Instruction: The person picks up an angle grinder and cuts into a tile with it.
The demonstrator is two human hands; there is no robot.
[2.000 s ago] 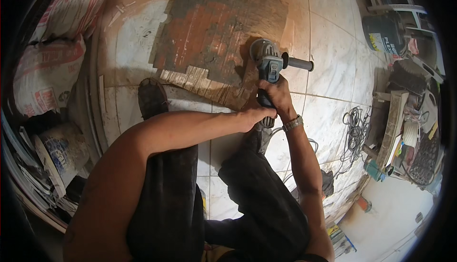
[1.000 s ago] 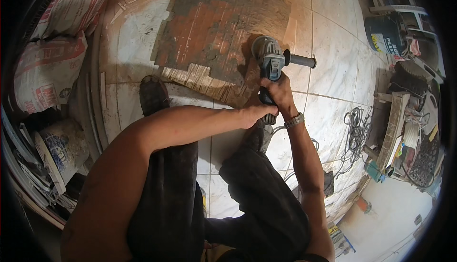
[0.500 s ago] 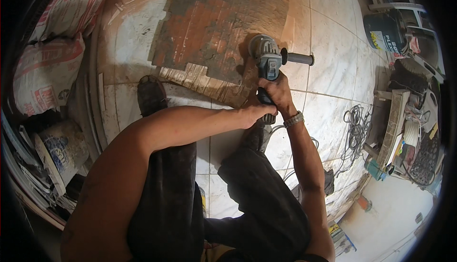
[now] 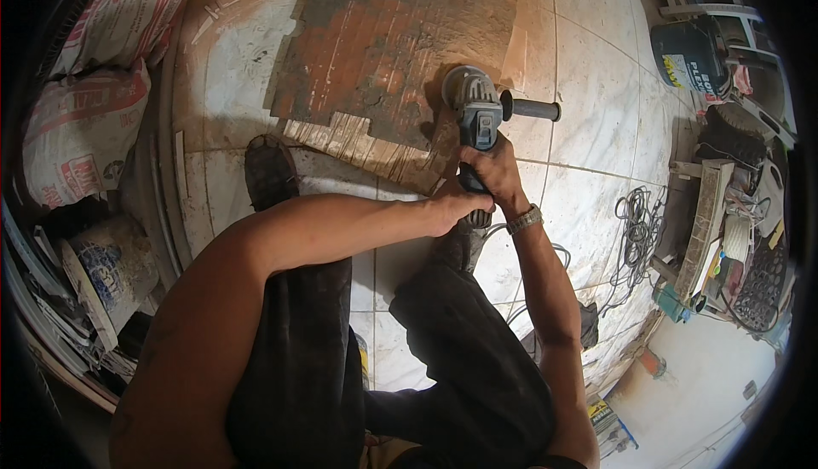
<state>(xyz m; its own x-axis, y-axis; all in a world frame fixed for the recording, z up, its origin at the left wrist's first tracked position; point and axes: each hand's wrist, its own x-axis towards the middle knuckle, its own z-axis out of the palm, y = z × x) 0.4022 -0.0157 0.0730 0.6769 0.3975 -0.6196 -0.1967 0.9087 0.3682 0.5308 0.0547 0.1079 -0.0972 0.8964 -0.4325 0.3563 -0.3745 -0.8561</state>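
Observation:
A grey-and-black angle grinder [image 4: 481, 120], with a black side handle pointing right, is held over the right part of a weathered board [image 4: 358, 51] stained red and grey, with splintered pale wood along its lower edge. My right hand [image 4: 498, 171] grips the grinder's body behind the head. My left hand [image 4: 453, 207] is closed on the rear end of the same tool, just below my right. The disc is mostly under the guard; whether it touches the board I cannot tell. My dark shoe [image 4: 266, 175] rests just below the board's lower left.
Tiled floor [image 4: 596, 111] surrounds the board. Sacks [image 4: 81, 141] and a bucket [image 4: 119, 273] line the left. On the right lie coiled cables [image 4: 635, 239], a dark bucket [image 4: 686, 56], a wooden piece [image 4: 703, 222] and assorted clutter. A white surface [image 4: 707, 384] is at lower right.
The grinder and both hands sit slightly further left in the picture than a second ago, as do the board and surroundings. My grip looks the same.

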